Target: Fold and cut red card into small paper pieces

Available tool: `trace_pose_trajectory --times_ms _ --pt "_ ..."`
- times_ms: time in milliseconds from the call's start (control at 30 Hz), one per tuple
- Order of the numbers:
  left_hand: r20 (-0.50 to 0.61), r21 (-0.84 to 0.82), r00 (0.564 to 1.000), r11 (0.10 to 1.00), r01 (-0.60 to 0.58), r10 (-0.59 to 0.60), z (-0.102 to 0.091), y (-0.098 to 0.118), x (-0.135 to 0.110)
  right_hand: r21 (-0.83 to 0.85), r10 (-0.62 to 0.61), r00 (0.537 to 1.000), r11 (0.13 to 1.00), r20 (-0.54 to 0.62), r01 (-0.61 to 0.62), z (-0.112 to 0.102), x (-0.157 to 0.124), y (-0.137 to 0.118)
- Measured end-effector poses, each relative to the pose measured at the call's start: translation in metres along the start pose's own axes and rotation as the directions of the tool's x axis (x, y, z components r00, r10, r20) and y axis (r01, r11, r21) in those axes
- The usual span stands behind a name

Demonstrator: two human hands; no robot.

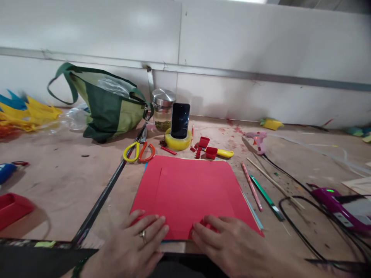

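Observation:
A red sheet of paper lies flat on the table in front of me, on top of a stack with blue and pale edges showing. My left hand, wearing a ring, rests on its near left edge with the fingers stretched flat. My right hand lies on the near middle edge, fingers spread and slightly bent, pressing the paper. Neither hand holds anything.
Behind the sheet are yellow-and-orange scissors, a phone standing in a yellow tape roll, a glass jar, red clips, a yellow knife and a green bag. To the right lie sticks, a pink glue gun, a purple glue gun and black cables.

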State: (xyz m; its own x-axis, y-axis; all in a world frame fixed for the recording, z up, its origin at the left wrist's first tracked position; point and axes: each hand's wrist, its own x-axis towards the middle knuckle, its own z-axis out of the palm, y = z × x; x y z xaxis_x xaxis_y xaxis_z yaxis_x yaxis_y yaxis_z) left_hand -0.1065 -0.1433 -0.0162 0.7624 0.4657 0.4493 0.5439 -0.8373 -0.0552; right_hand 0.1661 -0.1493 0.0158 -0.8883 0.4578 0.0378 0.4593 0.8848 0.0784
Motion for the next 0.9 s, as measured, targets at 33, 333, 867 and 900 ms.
trace_pose_trajectory --times_ms 33,333,867,900 --pt "-0.014 0.003 1.0 1.0 0.015 -0.015 -0.002 -0.002 -0.001 -0.004 0.009 1.0 1.0 -0.019 -0.009 0.0 -0.004 0.001" --pt "-0.08 -0.03 0.986 0.99 0.141 -0.143 -0.007 -0.002 -0.019 -0.066 0.064 0.987 0.995 -0.15 -0.074 0.007 -0.051 0.01" --pt "0.482 0.014 0.813 0.931 0.365 -0.326 0.032 -0.013 0.07 0.265 0.393 0.906 0.867 0.156 -0.422 0.013 0.027 0.031" --pt "0.497 0.013 0.801 0.926 0.377 -0.333 0.031 -0.016 0.065 0.264 0.417 0.891 0.852 0.181 -0.452 0.015 0.022 0.032"
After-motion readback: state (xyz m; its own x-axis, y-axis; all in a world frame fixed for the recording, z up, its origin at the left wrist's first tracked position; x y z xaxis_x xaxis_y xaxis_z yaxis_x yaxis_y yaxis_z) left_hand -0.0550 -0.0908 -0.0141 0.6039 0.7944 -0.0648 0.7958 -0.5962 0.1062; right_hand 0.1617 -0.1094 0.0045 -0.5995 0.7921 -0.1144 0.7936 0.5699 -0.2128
